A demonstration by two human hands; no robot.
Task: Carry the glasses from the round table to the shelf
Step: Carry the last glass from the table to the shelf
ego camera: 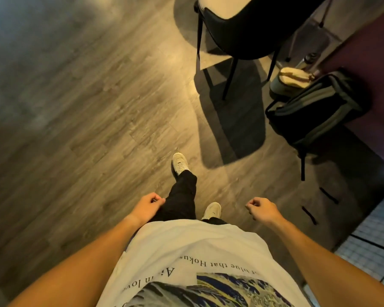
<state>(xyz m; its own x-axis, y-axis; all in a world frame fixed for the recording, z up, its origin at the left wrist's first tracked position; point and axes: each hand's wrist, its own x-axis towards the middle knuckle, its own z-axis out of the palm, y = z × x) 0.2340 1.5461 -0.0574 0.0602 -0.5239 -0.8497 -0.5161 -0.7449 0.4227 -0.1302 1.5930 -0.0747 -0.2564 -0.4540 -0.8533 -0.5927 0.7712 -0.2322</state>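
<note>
Your left hand [147,206] hung at lower centre, fingers loosely curled, holding nothing. Your right hand [261,208] beside it was just as slack and empty. Wood floor [75,129] lay below, with a dark chair [242,29] and a backpack [315,111] at upper right. The glasses were out of frame, so you couldn't tell where they were.

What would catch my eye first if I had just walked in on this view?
Two bare forearms run down the frame to the left hand and right hand, both loosely curled and holding nothing. Between them are a white printed T-shirt, black trousers and pale sneakers, one ahead of the other on the wooden floor. At upper right stand a dark chair and a black backpack.
</note>
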